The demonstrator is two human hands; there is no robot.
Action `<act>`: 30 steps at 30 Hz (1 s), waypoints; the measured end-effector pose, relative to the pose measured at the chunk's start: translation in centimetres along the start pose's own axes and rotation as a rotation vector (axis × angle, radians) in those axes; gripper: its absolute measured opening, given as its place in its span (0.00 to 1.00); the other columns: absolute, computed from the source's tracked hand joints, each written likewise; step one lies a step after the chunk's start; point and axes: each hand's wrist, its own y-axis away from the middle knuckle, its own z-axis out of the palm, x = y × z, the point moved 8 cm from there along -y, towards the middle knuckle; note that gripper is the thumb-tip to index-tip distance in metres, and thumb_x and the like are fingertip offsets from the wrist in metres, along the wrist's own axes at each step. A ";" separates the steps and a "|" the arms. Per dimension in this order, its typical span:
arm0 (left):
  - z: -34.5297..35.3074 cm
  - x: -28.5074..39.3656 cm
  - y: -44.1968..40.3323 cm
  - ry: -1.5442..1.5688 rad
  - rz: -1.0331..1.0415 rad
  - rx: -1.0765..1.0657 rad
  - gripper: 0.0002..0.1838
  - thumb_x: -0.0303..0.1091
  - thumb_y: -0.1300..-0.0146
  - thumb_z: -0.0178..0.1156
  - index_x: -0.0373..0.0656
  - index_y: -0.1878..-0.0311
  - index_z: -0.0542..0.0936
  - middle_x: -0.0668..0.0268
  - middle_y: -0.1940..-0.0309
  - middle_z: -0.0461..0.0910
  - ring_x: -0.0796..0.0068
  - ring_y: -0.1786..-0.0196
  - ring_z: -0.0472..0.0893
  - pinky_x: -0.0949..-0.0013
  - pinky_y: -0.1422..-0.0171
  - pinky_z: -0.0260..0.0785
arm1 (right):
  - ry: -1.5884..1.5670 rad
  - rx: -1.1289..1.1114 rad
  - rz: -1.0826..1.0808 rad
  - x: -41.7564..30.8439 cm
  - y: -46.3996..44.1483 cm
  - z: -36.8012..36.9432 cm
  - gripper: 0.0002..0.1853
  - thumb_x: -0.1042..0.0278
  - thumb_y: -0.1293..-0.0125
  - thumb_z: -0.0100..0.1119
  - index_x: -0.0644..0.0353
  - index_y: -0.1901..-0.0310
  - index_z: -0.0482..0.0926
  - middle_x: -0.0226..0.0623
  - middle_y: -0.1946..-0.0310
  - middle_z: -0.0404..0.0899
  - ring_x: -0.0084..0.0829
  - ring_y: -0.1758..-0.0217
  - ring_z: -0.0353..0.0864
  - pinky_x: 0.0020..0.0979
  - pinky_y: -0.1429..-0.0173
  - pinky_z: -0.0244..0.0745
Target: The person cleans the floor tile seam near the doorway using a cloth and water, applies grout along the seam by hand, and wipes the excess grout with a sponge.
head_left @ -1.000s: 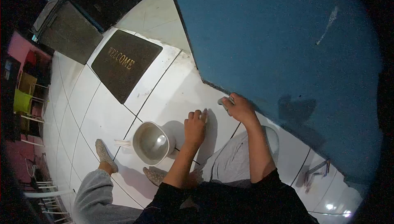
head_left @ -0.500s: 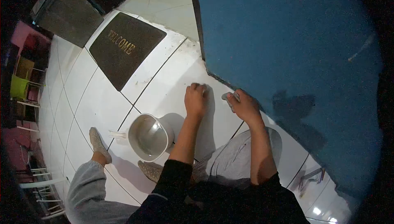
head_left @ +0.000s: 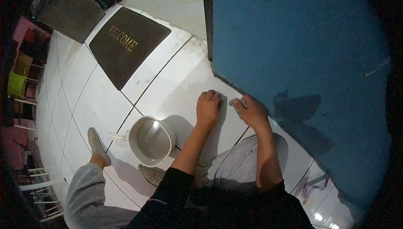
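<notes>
My right hand [head_left: 253, 113] is closed on a small grey piece [head_left: 237, 102], perhaps a folded cloth; its kind is not clear. It is close to the foot of the blue wall [head_left: 294, 40]. Just to its left, my left hand [head_left: 208, 110] has its fingers curled over the white tiles, and what lies under them is hidden. A white pot [head_left: 131, 139] with a handle stands on the floor left of my forearms. Clear liquid, probably water, shows inside it.
A dark "WELCOME" mat [head_left: 126, 67] lies on the white tiled floor [head_left: 100, 97] beyond the pot. My socked foot [head_left: 96, 141] is left of the pot. Chairs [head_left: 19, 87] line the far left. A dark flat panel [head_left: 69, 11] stands at upper left.
My left hand has moved right, closer to my right hand, with its fingers still curled. The right hand keeps hold of the grey piece. The view has shifted slightly.
</notes>
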 end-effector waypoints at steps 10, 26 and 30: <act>1.0 -0.4 -0.9 -0.064 -0.050 -0.173 0.12 0.29 0.51 0.56 0.39 0.61 0.77 0.57 0.57 0.74 0.55 0.53 0.72 0.60 0.49 0.67 | -0.070 -0.087 0.104 0.3 0.3 0.0 0.23 0.46 0.38 0.49 0.63 0.63 0.74 0.45 0.71 0.76 0.42 0.66 0.77 0.41 0.59 0.69; 0.6 -1.0 -2.9 -0.065 -0.069 -0.146 0.13 0.29 0.49 0.54 0.39 0.58 0.77 0.54 0.55 0.74 0.53 0.53 0.71 0.58 0.51 0.68 | 0.127 -0.178 0.098 0.1 1.3 0.2 0.23 0.46 0.40 0.51 0.61 0.59 0.75 0.50 0.59 0.76 0.48 0.54 0.76 0.45 0.52 0.69; 1.2 -1.1 -2.8 -0.136 -0.076 -0.135 0.11 0.28 0.50 0.54 0.39 0.63 0.78 0.58 0.62 0.75 0.58 0.58 0.72 0.62 0.53 0.67 | 0.226 -0.481 0.169 0.1 2.9 0.9 0.23 0.45 0.43 0.53 0.58 0.57 0.75 0.46 0.58 0.78 0.44 0.54 0.77 0.44 0.51 0.70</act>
